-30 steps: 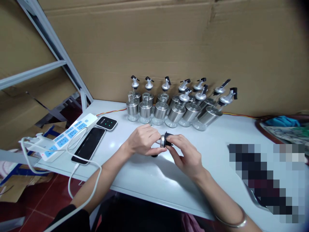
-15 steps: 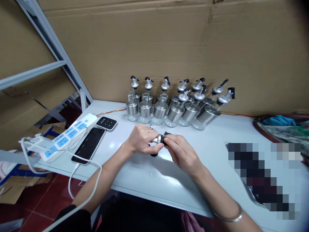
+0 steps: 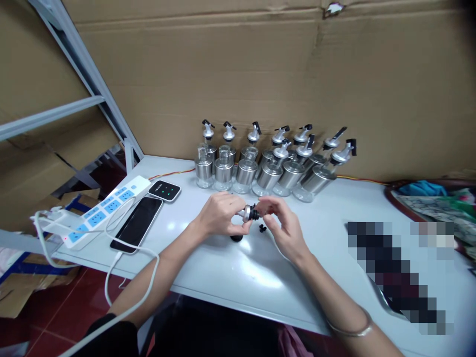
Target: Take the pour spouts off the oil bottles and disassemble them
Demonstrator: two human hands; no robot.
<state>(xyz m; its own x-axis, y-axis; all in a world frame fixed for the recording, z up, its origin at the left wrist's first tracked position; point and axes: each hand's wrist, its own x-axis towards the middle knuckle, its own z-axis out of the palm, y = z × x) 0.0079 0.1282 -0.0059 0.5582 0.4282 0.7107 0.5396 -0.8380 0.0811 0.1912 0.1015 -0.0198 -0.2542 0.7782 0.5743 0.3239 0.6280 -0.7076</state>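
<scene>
Between the thumb and fingers of my left hand [image 3: 223, 215] is a pourer spout [image 3: 248, 213], lying sideways, with a silver collar and a ribbed black stopper pointing right. My right hand [image 3: 284, 225] is just beyond the stopper's end, its curled fingers and thumb apart; I cannot tell whether a fingertip touches it. A small black piece [image 3: 263, 228] lies on the table below the stopper. Under my left hand a round black part [image 3: 236, 238] shows on the tabletop. Behind my hands, glass bottles with steel sleeves [image 3: 246, 171] stand in rows, several topped with silver pourers [image 3: 344, 154].
To the left lie a power strip [image 3: 107, 210] with white cables, a phone [image 3: 137, 224] and a small white device with green lights [image 3: 164, 190]. A tray [image 3: 394, 198] holding cloth and bags is at the right. Cardboard [image 3: 238, 64] backs the table [image 3: 208, 277].
My right hand has drawn away from the spout and its fingers have parted. The ribbed stopper and the small black piece on the table now show. My left hand keeps its hold.
</scene>
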